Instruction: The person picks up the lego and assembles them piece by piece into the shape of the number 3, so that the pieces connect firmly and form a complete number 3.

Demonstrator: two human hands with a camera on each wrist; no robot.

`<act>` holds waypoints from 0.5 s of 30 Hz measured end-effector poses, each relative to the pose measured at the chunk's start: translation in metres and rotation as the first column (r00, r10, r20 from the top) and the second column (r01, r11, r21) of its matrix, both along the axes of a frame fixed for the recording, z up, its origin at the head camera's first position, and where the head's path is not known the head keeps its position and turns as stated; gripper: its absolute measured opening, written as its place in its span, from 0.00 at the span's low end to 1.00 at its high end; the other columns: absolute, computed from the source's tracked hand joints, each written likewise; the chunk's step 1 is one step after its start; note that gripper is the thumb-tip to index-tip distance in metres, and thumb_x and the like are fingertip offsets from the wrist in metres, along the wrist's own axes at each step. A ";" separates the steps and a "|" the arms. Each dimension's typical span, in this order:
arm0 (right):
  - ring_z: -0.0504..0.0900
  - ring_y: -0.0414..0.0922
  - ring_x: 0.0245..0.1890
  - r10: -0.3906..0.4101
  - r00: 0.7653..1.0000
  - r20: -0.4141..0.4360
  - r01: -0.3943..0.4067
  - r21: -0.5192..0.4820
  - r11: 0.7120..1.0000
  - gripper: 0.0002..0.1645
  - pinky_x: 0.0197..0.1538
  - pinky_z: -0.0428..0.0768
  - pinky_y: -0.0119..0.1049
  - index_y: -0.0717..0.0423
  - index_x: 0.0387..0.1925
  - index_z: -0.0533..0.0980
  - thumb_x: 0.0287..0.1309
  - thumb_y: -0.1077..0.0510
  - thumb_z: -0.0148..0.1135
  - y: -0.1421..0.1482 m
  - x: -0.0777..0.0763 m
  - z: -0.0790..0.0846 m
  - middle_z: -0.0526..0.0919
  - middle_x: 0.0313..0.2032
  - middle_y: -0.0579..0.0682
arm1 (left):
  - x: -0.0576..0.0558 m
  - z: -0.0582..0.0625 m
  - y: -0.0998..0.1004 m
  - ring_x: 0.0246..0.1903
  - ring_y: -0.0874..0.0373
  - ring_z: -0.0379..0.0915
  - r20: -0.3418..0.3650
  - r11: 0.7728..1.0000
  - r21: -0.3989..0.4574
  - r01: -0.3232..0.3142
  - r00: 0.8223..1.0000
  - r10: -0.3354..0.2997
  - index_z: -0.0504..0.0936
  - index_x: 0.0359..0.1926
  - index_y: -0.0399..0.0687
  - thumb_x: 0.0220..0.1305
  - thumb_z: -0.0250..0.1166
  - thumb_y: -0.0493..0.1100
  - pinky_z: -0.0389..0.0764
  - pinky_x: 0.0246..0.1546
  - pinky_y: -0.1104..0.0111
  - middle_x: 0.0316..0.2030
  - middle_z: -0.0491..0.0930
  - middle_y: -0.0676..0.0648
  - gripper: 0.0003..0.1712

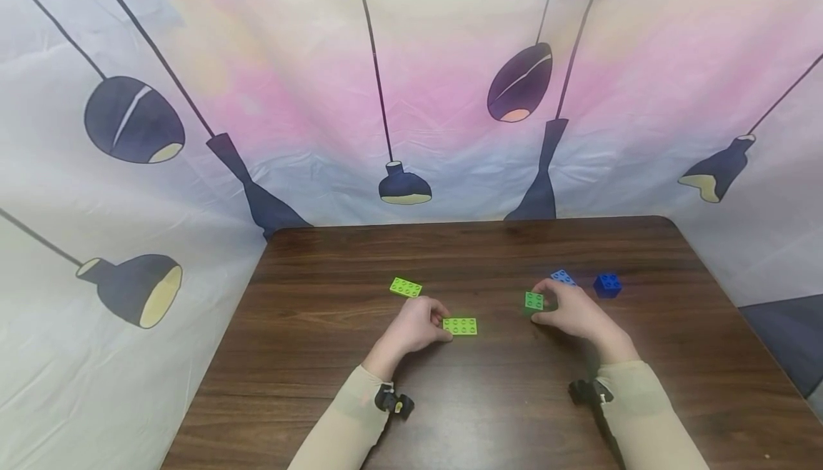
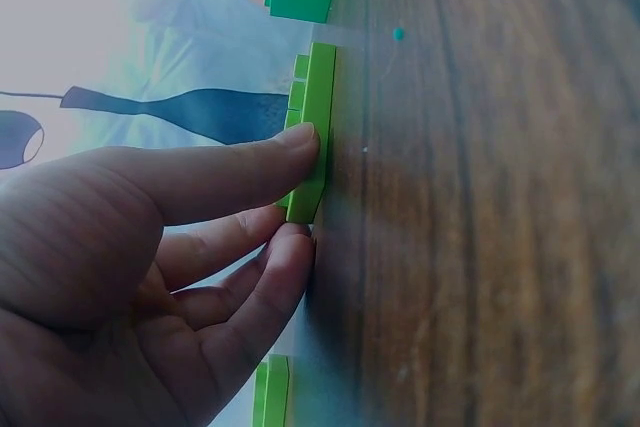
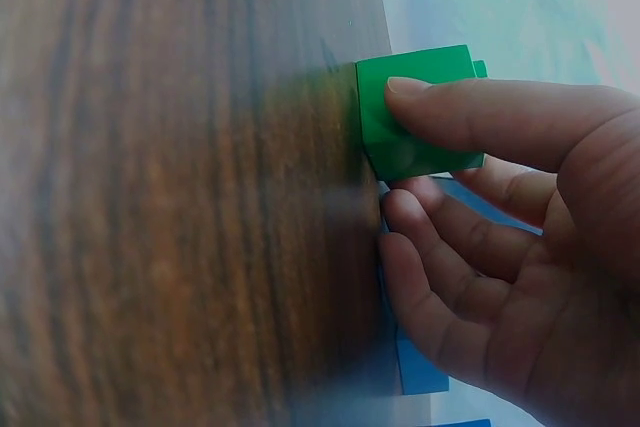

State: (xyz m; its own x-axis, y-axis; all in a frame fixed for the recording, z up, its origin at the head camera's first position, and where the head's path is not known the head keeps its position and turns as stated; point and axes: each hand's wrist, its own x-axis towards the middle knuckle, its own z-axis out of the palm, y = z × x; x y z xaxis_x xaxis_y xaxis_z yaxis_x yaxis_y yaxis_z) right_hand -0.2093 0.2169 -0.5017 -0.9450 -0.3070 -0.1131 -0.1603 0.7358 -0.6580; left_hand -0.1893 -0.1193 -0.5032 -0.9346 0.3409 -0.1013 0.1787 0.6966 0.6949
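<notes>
My left hand (image 1: 419, 326) pinches the left end of a flat lime-green toy brick (image 1: 460, 326) with two rows of studs, low over the table. In the left wrist view the thumb lies on the near side of this lime brick (image 2: 316, 117) and fingers curl behind its end. To the right, my right hand (image 1: 574, 311) grips a taller green toy brick (image 1: 534, 301) between thumb and fingers. The right wrist view shows this green brick (image 3: 420, 132) at the tabletop, thumb across its side. A gap separates the two held bricks.
Beyond the left hand lies another flat lime brick (image 1: 406, 287). A flat blue brick (image 1: 563, 277) sits just behind the right hand, partly hidden by it, and a dark blue block (image 1: 607, 286) stands farther right. Patterned fabric (image 1: 321, 98) hangs behind the brown wooden table (image 1: 501, 413).
</notes>
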 end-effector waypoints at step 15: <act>0.83 0.55 0.49 -0.002 1.000 -0.016 0.003 0.014 1.000 0.25 0.54 0.81 0.61 0.60 0.56 0.78 0.61 0.57 0.77 -0.001 0.001 0.000 0.85 0.45 0.52 | 0.001 0.001 0.000 0.32 0.62 0.74 0.002 1.000 0.002 -0.001 1.000 0.001 0.89 0.41 0.40 0.50 0.86 0.38 0.78 0.38 0.66 0.30 0.81 0.52 0.18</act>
